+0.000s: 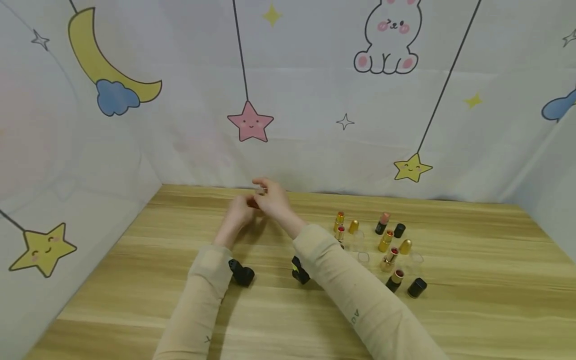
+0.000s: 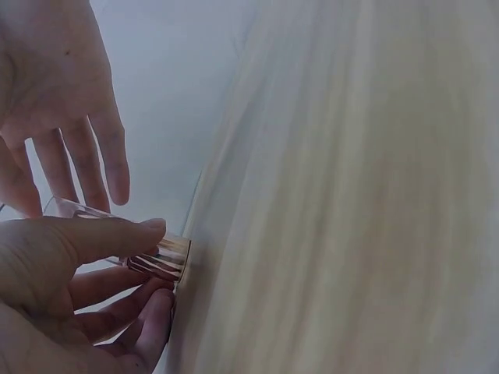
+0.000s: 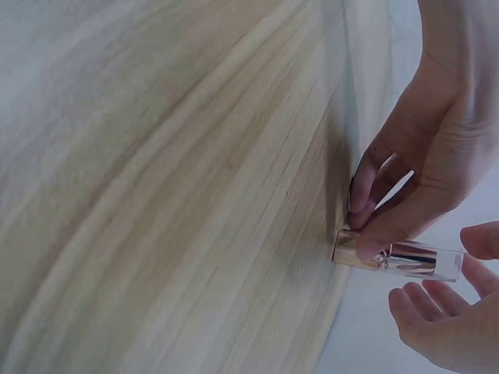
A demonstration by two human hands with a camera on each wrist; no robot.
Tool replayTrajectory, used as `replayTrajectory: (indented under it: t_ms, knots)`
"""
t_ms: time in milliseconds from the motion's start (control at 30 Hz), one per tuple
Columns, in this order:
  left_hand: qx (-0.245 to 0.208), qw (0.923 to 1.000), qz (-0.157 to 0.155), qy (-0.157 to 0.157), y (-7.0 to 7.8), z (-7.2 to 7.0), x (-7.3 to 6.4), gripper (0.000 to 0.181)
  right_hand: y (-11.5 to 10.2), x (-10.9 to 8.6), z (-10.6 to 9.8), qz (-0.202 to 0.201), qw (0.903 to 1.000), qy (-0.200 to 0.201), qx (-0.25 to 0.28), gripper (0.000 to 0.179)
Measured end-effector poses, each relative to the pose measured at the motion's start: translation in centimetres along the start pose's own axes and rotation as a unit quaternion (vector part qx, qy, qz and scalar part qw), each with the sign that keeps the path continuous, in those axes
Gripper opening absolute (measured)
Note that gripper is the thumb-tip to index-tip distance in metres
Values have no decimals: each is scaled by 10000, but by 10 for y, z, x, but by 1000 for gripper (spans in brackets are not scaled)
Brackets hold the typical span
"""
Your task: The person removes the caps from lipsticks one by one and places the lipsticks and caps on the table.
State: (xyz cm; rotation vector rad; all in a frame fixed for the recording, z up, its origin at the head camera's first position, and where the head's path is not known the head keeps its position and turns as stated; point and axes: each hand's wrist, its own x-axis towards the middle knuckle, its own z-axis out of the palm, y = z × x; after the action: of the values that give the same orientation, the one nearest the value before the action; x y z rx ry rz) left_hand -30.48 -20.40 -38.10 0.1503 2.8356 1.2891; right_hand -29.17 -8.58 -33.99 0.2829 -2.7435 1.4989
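Near the table's back edge, my left hand (image 1: 240, 214) grips a lipstick (image 3: 356, 248) by its gold base, thumb on one side and fingers on the other. The lipstick has a clear cap (image 3: 446, 265) over its shiny inner tube, and its base end is close to the wooden tabletop (image 3: 195, 195). My right hand (image 3: 452, 327) is at the cap's far end, thumb and fingers spread apart around it. In the left wrist view the fingers of the right hand (image 2: 70, 86) hang long and nearly straight beside the cap.
To the right stand several uncapped lipsticks (image 1: 385, 241), with gold caps (image 1: 405, 246), black caps (image 1: 417, 287) and clear caps (image 1: 363, 257) among them. A white cloth wall (image 1: 306, 150) with cartoon prints rises behind the table. Black devices (image 1: 243, 275) sit beside both sleeves.
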Motion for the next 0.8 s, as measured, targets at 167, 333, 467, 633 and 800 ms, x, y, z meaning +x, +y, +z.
replayTrajectory:
  t_ms: [167,333,467,633,800]
  knots:
    - [150,9998,-99,24,1,0,-2,29,0,0,5,255,9992,100,287,44]
    - [178,9998,-89,18,2,2,-2,28,4,1,8,389,9972,248,593,42]
    - [31,9999,-123,-29,2,2,-1,28,7,1,8,435,9968,364,569,35]
    - [-74,9999,-58,-141,0,1,-2,30,8,-1,8,384,9980,332,375,28]
    - [-255,9992,-76,-302,1,-2,-3,30,6,-3,8,356,9984,317,310,28]
